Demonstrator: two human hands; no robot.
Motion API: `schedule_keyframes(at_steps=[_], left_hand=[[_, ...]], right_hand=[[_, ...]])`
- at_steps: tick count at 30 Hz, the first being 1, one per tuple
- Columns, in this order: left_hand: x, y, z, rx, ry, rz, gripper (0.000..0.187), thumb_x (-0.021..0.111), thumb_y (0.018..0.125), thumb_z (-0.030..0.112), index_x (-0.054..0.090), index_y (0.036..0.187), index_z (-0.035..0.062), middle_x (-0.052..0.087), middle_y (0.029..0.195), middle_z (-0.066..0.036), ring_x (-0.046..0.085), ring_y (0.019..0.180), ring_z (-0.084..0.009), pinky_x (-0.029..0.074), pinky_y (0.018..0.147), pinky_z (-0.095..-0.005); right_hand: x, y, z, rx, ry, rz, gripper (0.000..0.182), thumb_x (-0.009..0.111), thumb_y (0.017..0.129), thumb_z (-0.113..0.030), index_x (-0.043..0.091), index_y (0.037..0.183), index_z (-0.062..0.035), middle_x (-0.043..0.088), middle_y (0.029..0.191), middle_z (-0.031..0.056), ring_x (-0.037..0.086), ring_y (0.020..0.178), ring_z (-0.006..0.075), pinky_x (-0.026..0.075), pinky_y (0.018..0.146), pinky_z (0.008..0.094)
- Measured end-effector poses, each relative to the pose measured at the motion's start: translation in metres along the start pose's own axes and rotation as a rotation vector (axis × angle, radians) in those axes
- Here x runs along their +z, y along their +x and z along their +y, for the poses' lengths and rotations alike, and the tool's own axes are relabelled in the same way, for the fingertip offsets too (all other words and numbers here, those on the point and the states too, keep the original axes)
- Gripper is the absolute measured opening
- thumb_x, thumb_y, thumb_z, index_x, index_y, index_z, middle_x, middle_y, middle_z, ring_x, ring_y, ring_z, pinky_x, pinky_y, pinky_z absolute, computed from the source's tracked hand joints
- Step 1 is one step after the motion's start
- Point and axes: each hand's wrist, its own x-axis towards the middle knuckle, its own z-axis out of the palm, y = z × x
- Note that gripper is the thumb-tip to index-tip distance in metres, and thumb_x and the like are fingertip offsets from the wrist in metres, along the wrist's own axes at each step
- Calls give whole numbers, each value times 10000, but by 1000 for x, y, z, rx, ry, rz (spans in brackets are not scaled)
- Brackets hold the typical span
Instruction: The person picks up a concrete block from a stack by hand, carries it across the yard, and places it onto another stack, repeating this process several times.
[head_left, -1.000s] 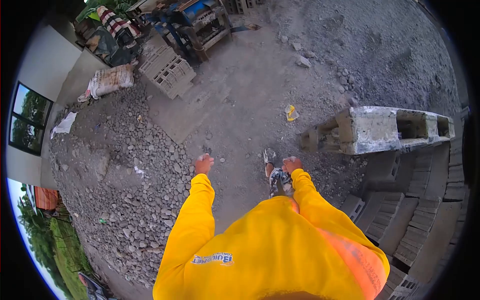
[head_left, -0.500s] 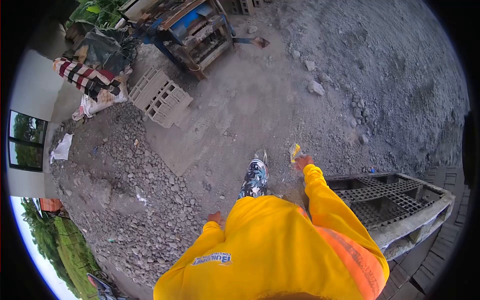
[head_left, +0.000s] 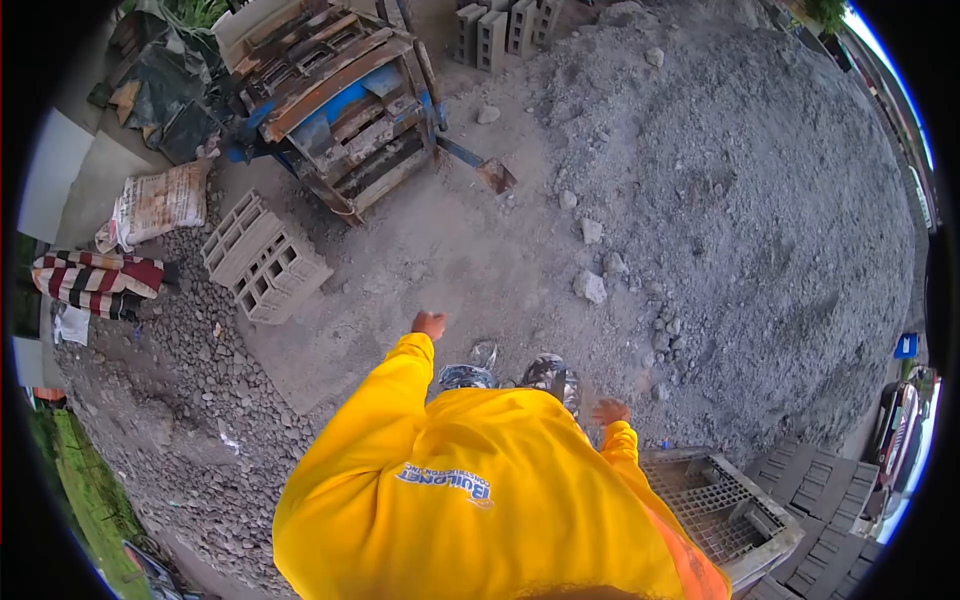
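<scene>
My left hand [head_left: 430, 324] is held out ahead of me over the bare ground, its fingers curled in a loose fist with nothing visible in them. Lower and to the right, my right hand [head_left: 610, 411] hangs beside my leg with its fingers apart, holding nothing I can see. It is nearest to the concrete-framed box with a mesh top [head_left: 735, 505]. Both arms are in yellow sleeves. Between the hands, my legs in patterned trousers [head_left: 548, 375] and a shoe tip [head_left: 485, 352] show.
A rusty block-making machine [head_left: 345, 120] stands ahead, a shovel [head_left: 495, 175] by it. Hollow blocks lie in a stack [head_left: 265, 260] at the left, near a sack [head_left: 165, 200] and gravel [head_left: 205, 400]. A grey sand heap [head_left: 740, 220] rises at right; more blocks [head_left: 815, 490] sit behind the mesh box.
I have moved forward, and the machine and block stack are closer. My left hand has swung forward, my right hand back. The yellow-and-clear item in my right hand is no longer visible.
</scene>
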Motion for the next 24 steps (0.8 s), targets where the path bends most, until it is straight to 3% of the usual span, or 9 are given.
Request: schedule_keyframes(at_steps=[4, 5, 8, 13, 14, 15, 18, 20, 24], left_hand=[[-93, 94, 222, 200, -226, 115, 438, 464, 856, 380, 652, 895, -15, 624, 945, -242, 589, 941, -405, 473, 821, -439], [-101, 110, 259, 258, -213, 143, 431, 466, 859, 376, 652, 901, -11, 627, 949, -238, 588, 946, -402, 472, 826, -434], [-94, 184, 317, 303, -379, 186, 416, 471, 865, 375, 655, 905, 4, 633, 956, -224, 587, 946, -400, 469, 827, -428], [-57, 270, 310, -16, -250, 22, 411, 476, 840, 378, 659, 893, 14, 632, 960, -227, 592, 941, -403, 484, 820, -425], [-38, 296, 275, 27, 185, -65, 435, 480, 813, 377, 653, 871, -19, 627, 952, -258, 597, 956, -396, 482, 831, -421], [-44, 281, 280, -386, -265, -32, 452, 475, 797, 363, 641, 876, -51, 621, 951, -284, 602, 974, -385, 485, 836, -420], [-77, 276, 278, -435, -117, -199, 290, 473, 819, 258, 600, 910, 14, 648, 892, -205, 631, 789, -314, 483, 674, -406], [-101, 266, 301, -717, -590, -168, 207, 410, 887, 239, 565, 955, 121, 666, 843, -93, 611, 597, -194, 426, 445, -383], [-109, 317, 300, -357, -226, -206, 247, 383, 906, 246, 580, 925, 99, 675, 867, -99, 638, 650, -186, 459, 452, -335]], right_hand=[[-12, 40, -44, 117, 94, 39, 406, 608, 796, -333, 602, 1100, -65, 658, 959, 230, 666, 779, 341, 508, 648, 468], [-8, 42, -60, 135, 42, 69, 388, 565, 815, -277, 604, 1106, -23, 686, 899, 153, 682, 701, 273, 495, 515, 328], [-11, 87, -104, 172, -133, 36, 382, 547, 830, -286, 598, 1107, -28, 685, 904, 149, 682, 704, 270, 501, 522, 337], [-51, 183, -194, 230, -396, -108, 376, 515, 853, -301, 587, 1109, -35, 685, 913, 143, 680, 709, 267, 511, 535, 354], [-64, 197, -224, 245, -426, -125, 374, 509, 858, -304, 585, 1109, -36, 684, 915, 141, 680, 710, 266, 513, 537, 357], [-73, 217, -257, 251, -440, -142, 373, 503, 863, -307, 583, 1109, -38, 684, 917, 140, 680, 711, 265, 515, 540, 360], [-101, 289, -361, 294, -461, -179, 371, 484, 877, -316, 576, 1110, -42, 684, 922, 136, 679, 714, 263, 522, 547, 370], [-110, 351, -452, 303, -453, -178, 370, 472, 886, -322, 572, 1111, -45, 683, 925, 133, 679, 716, 261, 526, 552, 376], [-97, 472, -680, 4, -467, -141, 348, 431, 908, -333, 597, 1068, -71, 689, 898, 125, 678, 687, 247, 512, 523, 356]])
